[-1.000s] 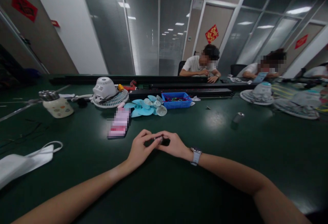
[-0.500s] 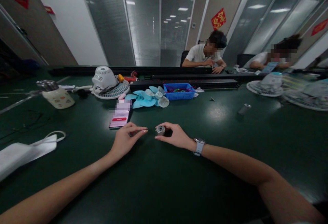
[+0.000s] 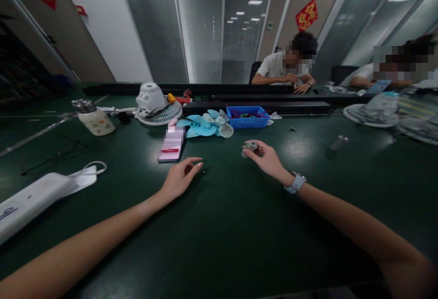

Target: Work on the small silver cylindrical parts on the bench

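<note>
on the dark green desk [image 3: 219,244], a blue tray [image 3: 248,120] sits toward the far side. nearer, the left hand [image 3: 174,180] is released, thumb and forefinger slightly parted with nothing seen between them, while the right hand [image 3: 269,160] grasps a metal cylinder [image 3: 252,145], well apart from the left. the cylinder's long axis looks roughly upright, one round end facing up. a tiny bit [image 3: 204,172] lies just beside the left fingertips, far closer to them than to the right.

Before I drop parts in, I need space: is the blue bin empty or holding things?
Holding things: thin reddish wires show inside the blue bin; how full, I cannot tell.
</note>
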